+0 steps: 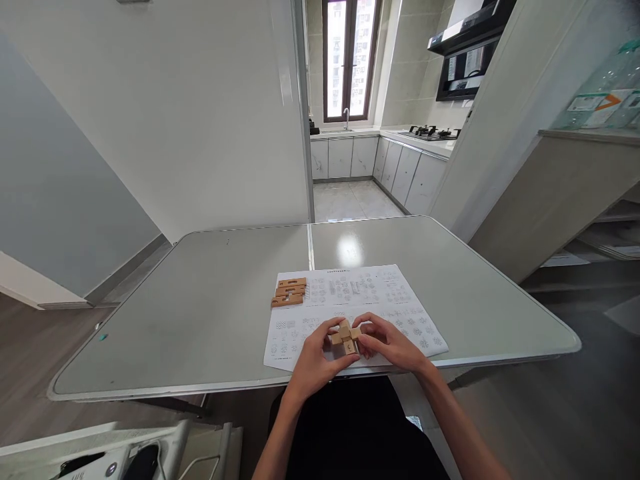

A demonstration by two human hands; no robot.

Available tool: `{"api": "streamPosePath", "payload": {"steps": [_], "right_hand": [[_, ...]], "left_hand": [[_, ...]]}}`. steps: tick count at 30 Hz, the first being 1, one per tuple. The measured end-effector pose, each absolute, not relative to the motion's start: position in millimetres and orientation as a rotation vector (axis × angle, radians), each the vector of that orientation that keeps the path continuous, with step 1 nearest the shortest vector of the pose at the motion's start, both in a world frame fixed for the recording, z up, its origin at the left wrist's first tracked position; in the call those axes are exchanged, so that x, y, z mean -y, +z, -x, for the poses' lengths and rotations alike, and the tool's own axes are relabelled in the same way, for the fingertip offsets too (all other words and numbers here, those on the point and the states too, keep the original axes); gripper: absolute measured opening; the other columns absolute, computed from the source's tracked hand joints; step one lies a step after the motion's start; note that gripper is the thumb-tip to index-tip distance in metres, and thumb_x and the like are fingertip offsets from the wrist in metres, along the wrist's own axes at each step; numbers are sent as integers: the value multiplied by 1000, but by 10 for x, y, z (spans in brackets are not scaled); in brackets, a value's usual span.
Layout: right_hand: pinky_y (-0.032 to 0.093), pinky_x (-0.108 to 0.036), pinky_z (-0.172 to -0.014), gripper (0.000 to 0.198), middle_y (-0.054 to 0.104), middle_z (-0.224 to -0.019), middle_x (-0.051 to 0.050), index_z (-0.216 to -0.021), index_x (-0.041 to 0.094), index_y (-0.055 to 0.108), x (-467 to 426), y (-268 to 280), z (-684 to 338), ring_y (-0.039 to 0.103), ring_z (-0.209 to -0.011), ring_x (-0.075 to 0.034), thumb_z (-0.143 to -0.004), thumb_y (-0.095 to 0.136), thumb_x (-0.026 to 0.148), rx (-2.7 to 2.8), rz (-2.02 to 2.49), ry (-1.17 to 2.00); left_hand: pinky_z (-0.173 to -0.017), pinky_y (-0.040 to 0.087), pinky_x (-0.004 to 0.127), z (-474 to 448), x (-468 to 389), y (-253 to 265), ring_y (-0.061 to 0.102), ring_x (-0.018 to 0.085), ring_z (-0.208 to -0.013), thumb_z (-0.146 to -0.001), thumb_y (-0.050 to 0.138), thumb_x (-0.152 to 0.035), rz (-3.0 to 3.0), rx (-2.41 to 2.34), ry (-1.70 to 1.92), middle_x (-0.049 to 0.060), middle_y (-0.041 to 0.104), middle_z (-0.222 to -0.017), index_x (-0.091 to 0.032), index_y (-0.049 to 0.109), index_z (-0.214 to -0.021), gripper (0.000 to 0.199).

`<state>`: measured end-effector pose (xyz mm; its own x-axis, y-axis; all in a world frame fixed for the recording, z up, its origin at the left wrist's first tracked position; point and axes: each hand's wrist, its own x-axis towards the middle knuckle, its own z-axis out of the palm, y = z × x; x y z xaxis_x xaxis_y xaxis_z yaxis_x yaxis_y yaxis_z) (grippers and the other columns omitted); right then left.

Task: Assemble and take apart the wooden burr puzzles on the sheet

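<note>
Between my two hands is a wooden burr puzzle [345, 333], several notched light-wood pieces crossed together, with a dark mark on the piece facing me. My left hand [320, 353] grips it from the left, thumb along the near side and fingers at the back. My right hand [385, 340] closes on its right side with thumb and fingers. Under both hands lies a printed sheet [320, 320] covered with small line diagrams. Several notched wooden pieces [289, 292], browner and marked, lie in a stack of rows on the sheet's upper left edge.
The grey-green table [190, 320] has a metal rim and a centre seam. A small teal bit [103, 337] lies near its left edge. At lower left stands a white cart [100, 453] with cables. Bottles [605, 100] sit on a shelf at right; a kitchen is beyond.
</note>
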<state>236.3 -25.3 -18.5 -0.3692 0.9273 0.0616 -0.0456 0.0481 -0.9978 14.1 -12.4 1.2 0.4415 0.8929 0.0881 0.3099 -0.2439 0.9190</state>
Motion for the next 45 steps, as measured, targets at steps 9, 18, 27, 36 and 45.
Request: {"api": "streamPosePath", "payload": {"steps": [9, 18, 27, 36, 45], "right_hand": [[54, -33, -70, 35, 65, -82, 1, -111, 25, 65, 249, -176, -2355, 62, -69, -17, -97, 63, 58, 1483, 997, 1374], [53, -33, -73, 30, 68, -86, 0, -117, 27, 67, 261, -192, -2372, 62, -71, -17, -100, 61, 52, 1560, 969, 1282], [54, -34, -72, 32, 71, -102, -3, -118, 27, 62, 257, -174, -2356, 64, -73, -17, -96, 69, 48, 1513, 1016, 1262], [50, -34, -80, 32, 71, -90, -4, -103, 21, 72, 223, -177, -2377, 64, -83, -21, -103, 57, 49, 1759, 1056, 1266], [48, -31, -84, 33, 70, -99, -3, -103, 21, 71, 208, -213, -2439, 61, -90, -21, -104, 52, 48, 1817, 998, 1360]], "left_hand": [[-94, 53, 41, -134, 113, 4, 65, 27, -103, -76, 85, -48, -1781, -1071, 794, 6, 71, -115, -28, 62, -136, 68], [-90, 52, 36, -125, 88, -15, 67, 26, -103, -96, 60, -54, -1783, -952, 741, 9, 72, -118, -25, 56, -145, 57], [-92, 50, 34, -158, 141, 109, 67, 24, -103, -98, 61, -44, -1768, -982, 773, 4, 74, -116, -25, 61, -132, 39], [-100, 51, 40, -134, 160, 56, 65, 25, -109, -91, 72, -43, -1770, -1001, 760, 5, 68, -129, -32, 48, -147, 62], [-105, 50, 43, -120, 167, 60, 64, 26, -115, -91, 74, -40, -1795, -960, 740, 5, 67, -132, -33, 50, -146, 61]]}}
